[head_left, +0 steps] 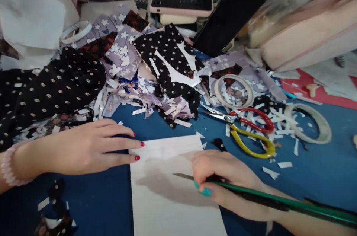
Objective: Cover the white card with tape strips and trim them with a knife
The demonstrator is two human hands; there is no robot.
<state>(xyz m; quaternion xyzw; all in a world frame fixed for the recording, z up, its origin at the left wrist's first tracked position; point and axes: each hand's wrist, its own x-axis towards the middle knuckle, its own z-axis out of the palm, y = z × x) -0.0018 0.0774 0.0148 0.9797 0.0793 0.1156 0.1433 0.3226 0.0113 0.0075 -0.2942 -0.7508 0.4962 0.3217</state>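
Note:
A white sheet (173, 198) lies on the blue table (306, 169) in front of me. My left hand (83, 148) rests flat at the sheet's upper left corner, fingers stretched out, red nails touching its edge. My right hand (223, 180) is closed around a long green tool with a metal tip (279, 202), which lies across the sheet pointing left. What kind of tool it is I cannot make out.
Scissors with red and yellow handles (251, 131) lie behind the sheet, between two tape rolls (234, 91) (309, 122). A heap of polka-dot and purple fabric scraps (156, 72) fills the back. A phone (181, 3) and pink fabric (309, 35) sit farther back.

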